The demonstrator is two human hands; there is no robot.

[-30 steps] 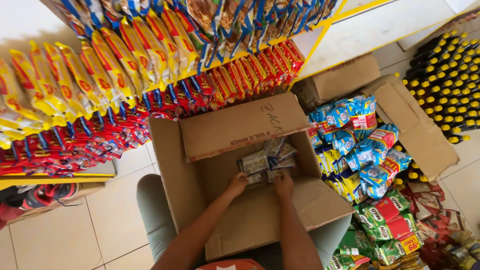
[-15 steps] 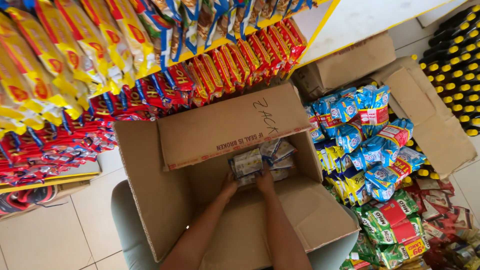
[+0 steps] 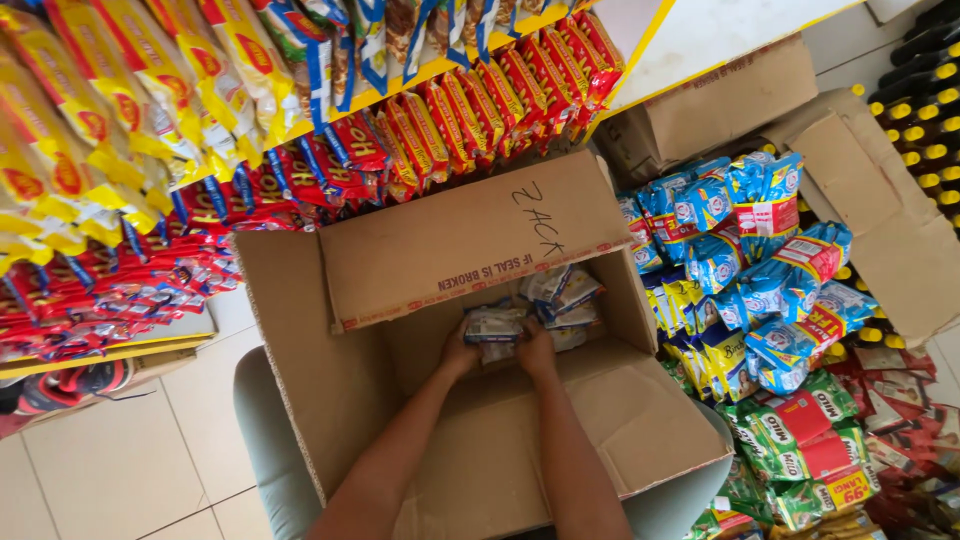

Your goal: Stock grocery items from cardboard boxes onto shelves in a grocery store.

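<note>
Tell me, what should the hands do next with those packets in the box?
Probably lift the small packets straight up out of the cardboard box: the left hand and right hand both already grip the bundle, and the flaps are open above.

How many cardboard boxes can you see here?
3: the open box both hands reach into, a closed box behind it, and an open box at right. Others may be hidden.

**Packages around the open carton**

The fingers (image 3: 500,345) rest on small pale sachets (image 3: 495,325) deep inside a brown cardboard box (image 3: 300,330). Beyond the fingers hang red packets (image 3: 480,100) and, further left, yellow packets (image 3: 120,120). To their right lie blue pouches (image 3: 760,230), with green packs (image 3: 810,450) nearer the person.
</note>
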